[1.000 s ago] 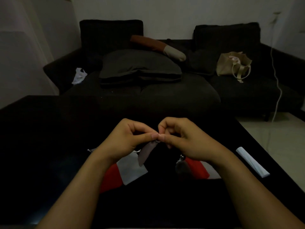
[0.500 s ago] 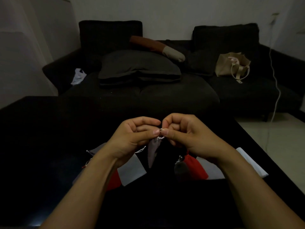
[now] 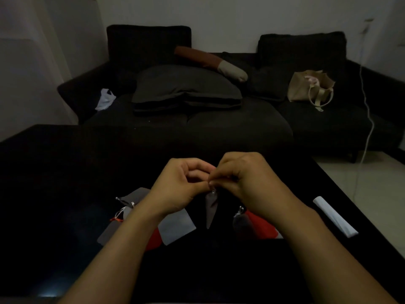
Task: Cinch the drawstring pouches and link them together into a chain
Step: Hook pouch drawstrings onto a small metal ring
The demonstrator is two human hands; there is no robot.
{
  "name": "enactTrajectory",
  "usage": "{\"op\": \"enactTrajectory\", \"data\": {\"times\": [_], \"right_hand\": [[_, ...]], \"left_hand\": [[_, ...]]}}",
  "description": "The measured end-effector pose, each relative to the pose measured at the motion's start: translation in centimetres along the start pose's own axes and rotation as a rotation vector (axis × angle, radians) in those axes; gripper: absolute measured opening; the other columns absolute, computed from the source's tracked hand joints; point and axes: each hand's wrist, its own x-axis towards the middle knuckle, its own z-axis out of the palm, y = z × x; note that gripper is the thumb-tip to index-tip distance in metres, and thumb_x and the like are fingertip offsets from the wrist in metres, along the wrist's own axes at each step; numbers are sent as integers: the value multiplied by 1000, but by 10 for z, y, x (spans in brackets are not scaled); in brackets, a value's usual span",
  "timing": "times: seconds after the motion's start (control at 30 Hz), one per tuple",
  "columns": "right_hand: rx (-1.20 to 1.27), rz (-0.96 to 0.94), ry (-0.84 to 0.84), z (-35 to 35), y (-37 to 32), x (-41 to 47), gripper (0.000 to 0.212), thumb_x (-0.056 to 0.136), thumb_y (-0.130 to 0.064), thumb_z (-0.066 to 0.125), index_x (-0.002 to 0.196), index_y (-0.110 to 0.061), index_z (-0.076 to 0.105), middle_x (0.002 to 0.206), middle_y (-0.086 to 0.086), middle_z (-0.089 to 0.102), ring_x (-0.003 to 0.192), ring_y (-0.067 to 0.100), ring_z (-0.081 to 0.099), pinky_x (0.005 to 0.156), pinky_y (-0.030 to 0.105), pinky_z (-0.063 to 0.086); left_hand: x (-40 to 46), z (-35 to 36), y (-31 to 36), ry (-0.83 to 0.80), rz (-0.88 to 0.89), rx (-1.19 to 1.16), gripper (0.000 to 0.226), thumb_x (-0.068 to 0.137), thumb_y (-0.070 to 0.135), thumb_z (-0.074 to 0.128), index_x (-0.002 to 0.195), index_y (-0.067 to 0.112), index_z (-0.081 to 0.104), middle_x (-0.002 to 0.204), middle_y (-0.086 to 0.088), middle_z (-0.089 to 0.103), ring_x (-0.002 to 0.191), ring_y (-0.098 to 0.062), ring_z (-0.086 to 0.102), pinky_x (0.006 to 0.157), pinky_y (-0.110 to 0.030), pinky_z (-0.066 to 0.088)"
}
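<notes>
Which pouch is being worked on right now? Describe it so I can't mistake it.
On the black table, find the two hands meeting at the centre. The grey pouch hangs from their pinching fingertips, left hand and right hand. Unlike the flat grey and red pouches lying beneath, it dangles as a narrow point.

Red pouch [image 3: 262, 226] half under right wrist, drawstring knot hidden between hands [image 3: 210, 183] — too dim, forearms cut off below

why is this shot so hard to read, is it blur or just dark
Head view: mostly dim light; the black table swallows detail, so only the hands and the grey pouch hanging from them stand out. A faint glare patch sits at the table's near-left edge; wide-angle lens bends the edges.
</notes>
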Motion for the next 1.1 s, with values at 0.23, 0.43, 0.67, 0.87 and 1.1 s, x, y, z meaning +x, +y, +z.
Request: {"op": "enactTrajectory", "data": {"times": [0.23, 0.43, 0.67, 0.87, 1.1], "right_hand": [[472, 359, 8, -13, 1, -4, 10, 80, -11, 78, 90, -12, 80, 85, 1, 76, 83, 11, 72, 79, 27, 59], [897, 655, 59, -13, -3, -5, 11, 78, -9, 76, 86, -2, 77, 79, 14, 73, 65, 16, 65, 61, 22, 50], [1048, 758, 126, -10, 0, -5, 10, 83, -1, 70, 76, -6, 75, 70, 10, 68, 64, 16, 58, 53, 19, 44], [968, 779, 197, -6, 2, -5, 7, 83, -4, 72, 77, -6, 76, 72, 10, 71, 60, 12, 59, 52, 18, 46], [920, 688, 129, -8, 0, -8, 15, 90, -6, 64, 99, -7, 76, 92, 5, 78, 83, 8, 73, 65, 15, 55]], "left_hand": [[-4, -2, 5, -74, 23, -64, 29, 81, 2, 71, 108, 12, 68, 86, -9, 77, 86, -17, 74, 75, -20, 54], [-4, 5, 8, 2, 66, -204, 38, 74, 12, 71, 111, 15, 66, 88, -10, 77, 89, -19, 74, 78, -22, 54], [0, 17, 7, 129, 184, -147, 19, 78, 6, 71, 94, 14, 75, 90, -2, 78, 89, -13, 74, 77, -18, 54], [4, 26, 3, 258, 199, -55, 17, 84, 2, 70, 92, 15, 75, 85, 3, 77, 84, -8, 73, 73, -16, 54], [8, 34, -2, 362, 166, -33, 15, 91, 7, 65, 89, 20, 72, 85, 3, 74, 84, -6, 71, 71, -17, 52]]}}
